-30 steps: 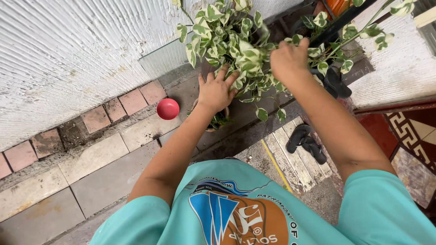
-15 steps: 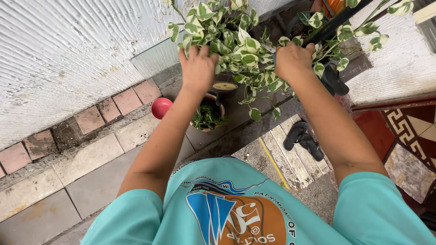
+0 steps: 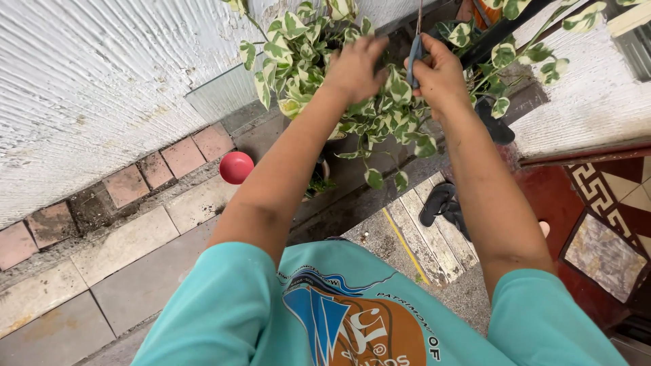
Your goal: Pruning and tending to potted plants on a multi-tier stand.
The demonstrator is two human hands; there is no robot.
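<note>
Outdoor walkway: grey paving slabs with a strip of red bricks along a white ribbed wall, patterned tiles off to our right. We look down over our teal shirt at both arms raised into a variegated trailing plant, green leaves edged in cream.

Our left hand lies over the foliage, fingers curled loosely down into the leaves; whether it pinches a stem we cannot tell, leaves cover the fingertips. Our right hand sits just beside it to the right, closed in a fist around a thin dark strap or stem that runs straight up out of frame. The plant is directly under and around both hands, vines hanging down below the wrists.

In the way: a dark metal bar crosses diagonally just past our right hand, with more leafy vines draped over it. Leaves crowd between the two hands.

Containers: below our left forearm a small clay pot with green shoots in it, mostly hidden by the arm. Left of that, well apart from the hand, a red bowl on the paving, contents not visible. Below our right forearm, black flip-flops on the striped concrete.
</note>
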